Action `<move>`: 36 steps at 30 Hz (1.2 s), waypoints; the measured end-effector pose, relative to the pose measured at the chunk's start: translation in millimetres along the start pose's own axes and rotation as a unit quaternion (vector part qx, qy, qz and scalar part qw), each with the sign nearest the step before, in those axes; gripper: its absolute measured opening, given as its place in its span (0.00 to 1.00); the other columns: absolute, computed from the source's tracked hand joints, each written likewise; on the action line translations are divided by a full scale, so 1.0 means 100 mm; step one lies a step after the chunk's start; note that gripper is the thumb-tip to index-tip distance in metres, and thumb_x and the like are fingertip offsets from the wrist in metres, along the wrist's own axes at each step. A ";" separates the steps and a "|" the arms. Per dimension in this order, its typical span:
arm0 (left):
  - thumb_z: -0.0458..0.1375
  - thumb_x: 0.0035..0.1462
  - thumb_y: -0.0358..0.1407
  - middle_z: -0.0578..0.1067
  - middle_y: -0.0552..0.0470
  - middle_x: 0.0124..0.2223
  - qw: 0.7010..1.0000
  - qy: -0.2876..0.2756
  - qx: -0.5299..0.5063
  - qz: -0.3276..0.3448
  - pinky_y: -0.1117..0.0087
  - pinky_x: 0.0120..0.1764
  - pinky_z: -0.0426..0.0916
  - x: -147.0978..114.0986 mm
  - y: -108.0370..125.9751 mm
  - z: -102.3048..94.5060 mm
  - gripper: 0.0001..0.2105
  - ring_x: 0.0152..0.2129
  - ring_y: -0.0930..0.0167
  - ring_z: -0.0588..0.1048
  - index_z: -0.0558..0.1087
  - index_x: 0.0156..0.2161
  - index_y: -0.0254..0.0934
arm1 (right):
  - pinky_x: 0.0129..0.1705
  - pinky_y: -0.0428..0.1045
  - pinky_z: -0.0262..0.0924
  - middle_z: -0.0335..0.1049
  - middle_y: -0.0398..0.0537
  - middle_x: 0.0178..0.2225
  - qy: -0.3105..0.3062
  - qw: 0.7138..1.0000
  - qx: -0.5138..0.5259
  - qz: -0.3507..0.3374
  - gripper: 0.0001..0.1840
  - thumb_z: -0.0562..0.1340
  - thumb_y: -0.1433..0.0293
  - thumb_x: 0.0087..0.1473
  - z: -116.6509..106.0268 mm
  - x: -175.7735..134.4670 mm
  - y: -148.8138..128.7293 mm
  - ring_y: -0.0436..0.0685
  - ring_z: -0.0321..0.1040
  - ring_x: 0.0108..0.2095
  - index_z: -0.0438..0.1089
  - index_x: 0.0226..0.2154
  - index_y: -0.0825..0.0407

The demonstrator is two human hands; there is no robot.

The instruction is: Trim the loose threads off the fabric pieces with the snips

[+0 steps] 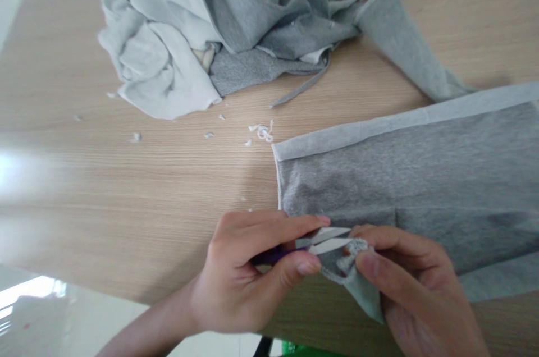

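My left hand [248, 273] is closed around a pair of thread snips [330, 240] with pale metal blades and a dark purple grip. The blades point right and stand slightly apart, their tips close to a bunched fabric edge. My right hand [415, 278] pinches that grey fabric edge [359, 246] between thumb and fingers, and a small flap of it hangs below. Behind both hands a flat grey fabric panel [404, 166] with a lighter border lies on the table. Whether the pinched edge belongs to this panel is hidden by my hands.
A heap of grey and whitish fabric pieces [261, 20] lies at the back of the wooden table [84, 188]. A grey strip [404, 42] runs from it toward the panel. White thread scraps [263, 132] and bits of lint are scattered nearby. The table's front edge runs beneath my arms.
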State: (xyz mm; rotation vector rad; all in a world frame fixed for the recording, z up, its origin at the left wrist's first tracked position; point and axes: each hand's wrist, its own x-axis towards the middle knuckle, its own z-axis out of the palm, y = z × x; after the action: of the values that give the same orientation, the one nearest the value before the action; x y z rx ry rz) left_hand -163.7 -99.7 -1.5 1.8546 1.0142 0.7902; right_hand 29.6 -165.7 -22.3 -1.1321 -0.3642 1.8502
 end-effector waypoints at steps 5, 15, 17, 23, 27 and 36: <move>0.61 0.64 0.45 0.76 0.56 0.25 1.000 0.015 0.013 -0.009 0.76 0.22 0.66 -0.02 0.02 -0.07 0.14 0.18 0.77 0.72 0.80 0.47 0.38 | 0.26 0.41 0.65 0.77 0.41 0.25 0.006 1.000 -0.014 -0.010 0.02 0.72 0.65 0.54 0.00 0.01 -0.01 0.48 0.70 0.24 0.83 0.31 0.39; 0.60 0.66 0.44 0.75 0.55 0.24 0.998 -0.020 0.051 0.003 0.76 0.19 0.64 -0.08 0.08 -0.05 0.15 0.16 0.77 0.71 0.77 0.50 0.35 | 0.26 0.43 0.66 0.76 0.42 0.25 -0.003 1.000 -0.023 -0.015 0.02 0.71 0.63 0.55 0.02 0.00 -0.01 0.50 0.69 0.24 0.83 0.31 0.39; 0.60 0.66 0.45 0.76 0.55 0.26 0.994 -0.004 0.109 0.028 0.76 0.18 0.67 -0.11 0.10 -0.05 0.16 0.16 0.76 0.72 0.76 0.51 0.37 | 0.25 0.42 0.65 0.75 0.42 0.24 0.005 1.000 -0.026 -0.015 0.02 0.71 0.63 0.54 0.02 0.01 -0.01 0.50 0.69 0.23 0.83 0.31 0.38; 0.57 0.68 0.46 0.77 0.57 0.26 0.965 -0.017 0.243 0.092 0.78 0.25 0.74 -0.17 0.16 -0.05 0.15 0.20 0.76 0.76 0.77 0.50 0.39 | 0.22 0.43 0.62 0.72 0.43 0.21 0.018 0.998 -0.061 -0.016 0.03 0.72 0.62 0.53 0.01 0.01 -0.01 0.50 0.65 0.21 0.83 0.29 0.40; 0.57 0.67 0.46 0.77 0.58 0.26 0.958 -0.013 0.271 0.098 0.78 0.23 0.72 -0.14 0.14 -0.05 0.16 0.19 0.77 0.76 0.77 0.49 0.38 | 0.24 0.42 0.62 0.72 0.42 0.23 -0.005 0.999 -0.053 -0.010 0.02 0.72 0.63 0.54 -0.01 0.00 -0.02 0.49 0.65 0.23 0.83 0.30 0.40; 0.53 0.70 0.45 0.78 0.57 0.28 0.952 -0.044 0.280 0.111 0.77 0.23 0.71 -0.14 0.09 -0.06 0.16 0.22 0.76 0.77 0.75 0.52 0.38 | 0.31 0.43 0.64 0.71 0.42 0.26 -0.030 0.999 -0.022 0.027 0.04 0.70 0.62 0.56 -0.01 -0.01 -0.07 0.49 0.64 0.26 0.83 0.32 0.41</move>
State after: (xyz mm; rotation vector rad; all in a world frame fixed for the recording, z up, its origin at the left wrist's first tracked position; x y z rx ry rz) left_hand -172.6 -112.2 7.2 2.5017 1.0565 0.5723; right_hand 34.5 -162.5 -17.6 -1.1284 -0.4149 1.9351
